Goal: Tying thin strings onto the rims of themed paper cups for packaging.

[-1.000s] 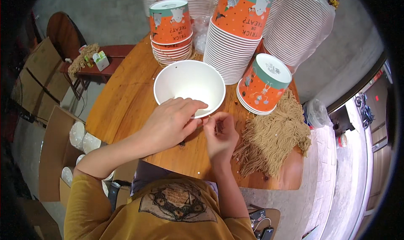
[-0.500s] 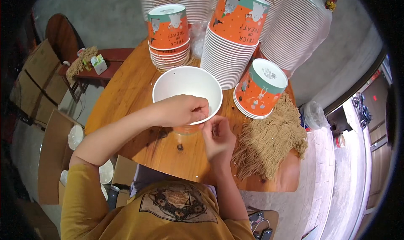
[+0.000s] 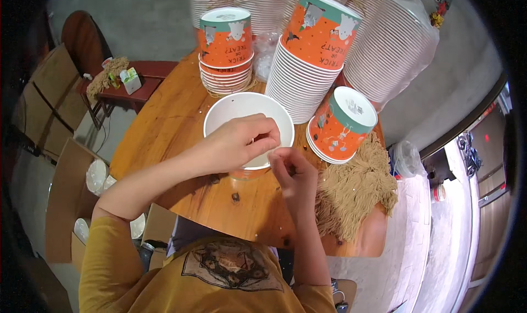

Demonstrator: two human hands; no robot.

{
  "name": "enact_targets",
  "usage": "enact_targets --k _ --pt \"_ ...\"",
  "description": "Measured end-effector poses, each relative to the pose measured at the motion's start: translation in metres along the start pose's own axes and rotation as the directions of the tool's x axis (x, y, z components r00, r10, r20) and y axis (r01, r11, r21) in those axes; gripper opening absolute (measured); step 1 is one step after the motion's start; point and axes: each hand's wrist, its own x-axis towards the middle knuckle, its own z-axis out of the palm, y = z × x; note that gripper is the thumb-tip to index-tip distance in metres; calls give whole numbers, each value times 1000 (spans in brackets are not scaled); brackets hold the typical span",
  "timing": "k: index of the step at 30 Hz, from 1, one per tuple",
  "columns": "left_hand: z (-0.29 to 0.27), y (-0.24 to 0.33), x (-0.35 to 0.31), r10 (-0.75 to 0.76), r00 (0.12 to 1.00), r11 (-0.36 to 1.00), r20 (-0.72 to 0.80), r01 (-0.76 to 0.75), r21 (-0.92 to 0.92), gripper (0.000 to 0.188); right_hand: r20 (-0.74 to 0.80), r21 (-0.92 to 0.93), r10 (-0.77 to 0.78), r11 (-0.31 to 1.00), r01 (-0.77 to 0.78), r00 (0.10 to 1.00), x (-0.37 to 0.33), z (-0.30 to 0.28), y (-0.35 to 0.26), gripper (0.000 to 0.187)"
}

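Observation:
A paper bucket (image 3: 228, 112), white inside, stands mouth up on the wooden table right in front of me. My left hand (image 3: 247, 140) reaches across its mouth, with thumb and fingers pinched together above the near right part of the opening. Just beyond that rim, my right hand (image 3: 299, 175) has its fingertips pinched close to the left hand's. Whatever lies between the fingers is too small or hidden to make out. Both hands cover part of the bucket's near rim.
Behind the bucket stand a short stack (image 3: 226, 44) and a tall stack (image 3: 304, 77) of upside-down orange buckets. Another small stack (image 3: 343, 126) is at the right, beside a heap of tan cords (image 3: 359, 189). A bagged stack (image 3: 392, 49) rises behind. An open carton (image 3: 68, 203) stands lower left.
My left hand has moved slightly farther over the bucket's mouth and to the right. My right hand has risen slightly toward the rim, staying pinched. The view has shifted a little.

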Motion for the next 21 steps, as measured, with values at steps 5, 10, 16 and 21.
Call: enact_targets --k 5,10,16,21 --pt "3 -12 -5 -255 944 835 207 324 -445 36 27 239 51 969 -56 998 10 6 8 10" --pt "-3 -10 5 -402 845 699 353 532 -478 44 94 418 116 897 -145 989 16 4 11 11" --pt "3 -16 10 -417 828 625 375 561 -544 29 185 450 129 870 -201 974 20 -1 9 9" --pt "3 -20 12 -419 838 617 350 546 -567 15 185 365 52 923 -118 981 19 -17 -10 7"
